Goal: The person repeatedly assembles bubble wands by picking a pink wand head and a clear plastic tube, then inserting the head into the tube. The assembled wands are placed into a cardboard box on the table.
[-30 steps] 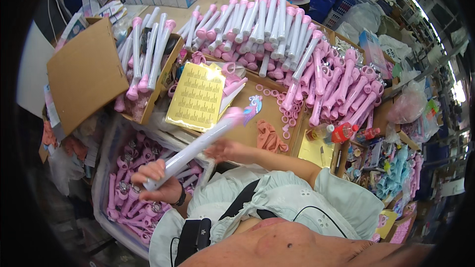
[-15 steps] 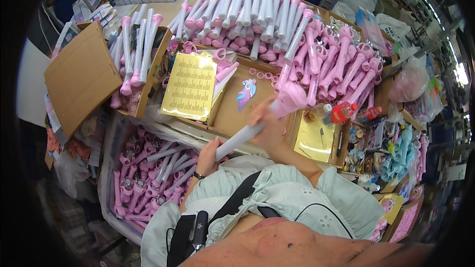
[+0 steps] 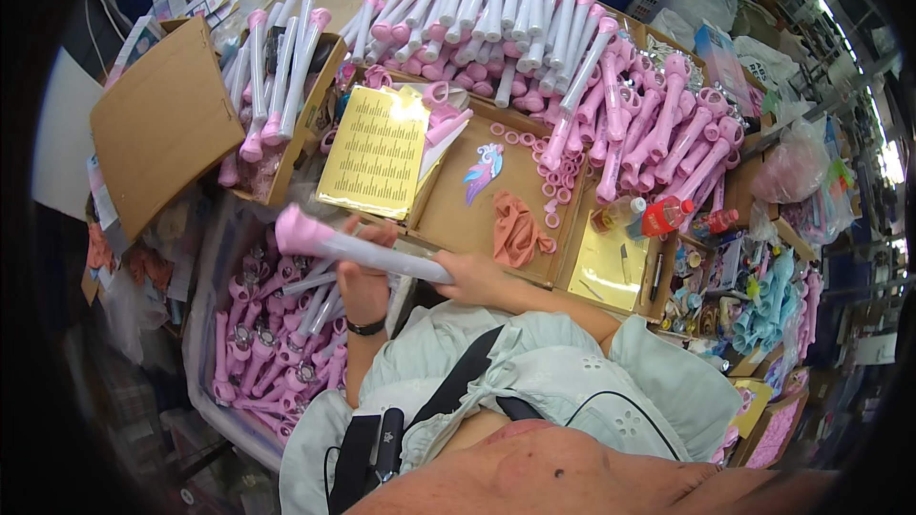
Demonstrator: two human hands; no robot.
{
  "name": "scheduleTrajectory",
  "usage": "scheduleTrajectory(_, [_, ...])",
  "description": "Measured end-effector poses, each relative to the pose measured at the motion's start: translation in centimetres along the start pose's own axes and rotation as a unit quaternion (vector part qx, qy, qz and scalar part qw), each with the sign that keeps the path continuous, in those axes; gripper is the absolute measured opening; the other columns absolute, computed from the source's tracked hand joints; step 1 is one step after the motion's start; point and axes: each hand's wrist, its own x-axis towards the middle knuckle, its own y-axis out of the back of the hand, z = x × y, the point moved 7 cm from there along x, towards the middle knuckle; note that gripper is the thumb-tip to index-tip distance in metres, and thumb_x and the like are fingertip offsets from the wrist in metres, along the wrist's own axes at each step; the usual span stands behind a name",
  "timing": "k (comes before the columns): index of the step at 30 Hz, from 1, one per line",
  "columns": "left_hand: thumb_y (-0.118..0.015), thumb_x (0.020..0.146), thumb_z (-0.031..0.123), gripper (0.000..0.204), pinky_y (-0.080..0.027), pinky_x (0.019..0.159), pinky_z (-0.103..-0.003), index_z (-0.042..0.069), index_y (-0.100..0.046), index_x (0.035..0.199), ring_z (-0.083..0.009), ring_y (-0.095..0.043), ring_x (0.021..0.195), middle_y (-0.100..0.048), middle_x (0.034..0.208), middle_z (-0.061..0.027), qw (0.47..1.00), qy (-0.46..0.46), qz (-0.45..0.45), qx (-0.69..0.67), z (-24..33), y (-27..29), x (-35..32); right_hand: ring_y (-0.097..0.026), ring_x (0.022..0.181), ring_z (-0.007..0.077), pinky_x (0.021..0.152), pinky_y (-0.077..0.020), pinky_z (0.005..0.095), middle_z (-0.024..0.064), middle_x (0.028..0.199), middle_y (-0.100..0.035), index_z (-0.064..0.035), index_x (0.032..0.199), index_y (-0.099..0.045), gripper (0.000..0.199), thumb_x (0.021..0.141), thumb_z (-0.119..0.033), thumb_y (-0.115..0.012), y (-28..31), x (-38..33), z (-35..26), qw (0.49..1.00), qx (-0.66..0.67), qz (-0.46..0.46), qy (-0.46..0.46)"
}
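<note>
A toy wand with a pink head and a pale translucent tube [image 3: 396,258] lies across in front of me, its head to the left and slightly higher. My right hand [image 3: 472,278] grips the tube's plain end. Nearer the pink head, my left hand [image 3: 365,286] is at the tube, fingers showing beyond it and the palm partly covered by it. Below my left hand stands a plastic bin [image 3: 205,362] of pink handles and tubes. Past the hands, a cardboard tray [image 3: 448,186] holds a blue-and-purple winged piece [image 3: 484,172], an orange cloth [image 3: 517,229] and pink rings [image 3: 563,186].
Many similar wands [image 3: 477,10] are piled at the back, with pink handles [image 3: 658,114] to their right. Yellow sticker sheets [image 3: 372,153] lie left of the tray. Drink bottles [image 3: 665,216] stand at right. A cardboard box [image 3: 310,114] with an open flap holds more wands.
The wand has swung round, its pink head moving from the right to the left. My right hand now holds the plain end; my left is nearer the head. The orange cloth has come into sight.
</note>
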Motion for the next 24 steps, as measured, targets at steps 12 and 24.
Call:
scheduleTrajectory(12, [-0.056, 0.088, 0.007, 0.038, -0.048, 0.076, -0.029, 0.005, -0.042, 0.124, -0.018, -0.057, 0.094, -0.055, 0.11, -0.0067, 0.914, -0.187, 0.24, 0.27, 4.2, 5.2, 0.5, -0.062, 0.075, 0.0319, 0.066, -0.0489, 0.0416, 0.0132, 0.082, -0.063, -0.0124, 0.103, -0.056, 0.032, 0.076, -0.027, -0.062, 3.3, -4.0, 0.2, 0.979, -0.124, -0.14, -0.086])
scheduleTrajectory(24, [-0.047, 0.09, 0.019, 0.029, -0.041, 0.063, -0.024, -0.003, -0.062, 0.079, -0.0104, -0.053, 0.065, -0.06, 0.072, -0.005, 0.908, 0.232, 0.03, 0.348, -0.1, 9.0, 0.7, -0.06, 0.066, 0.0233, 0.055, -0.0472, 0.0361, 0.006, 0.071, -0.058, -0.0086, 0.093, -0.054, 0.034, 0.064, -0.016, -0.069, 8.3, -5.4, -0.6, 0.949, -0.309, -0.055, 0.025])
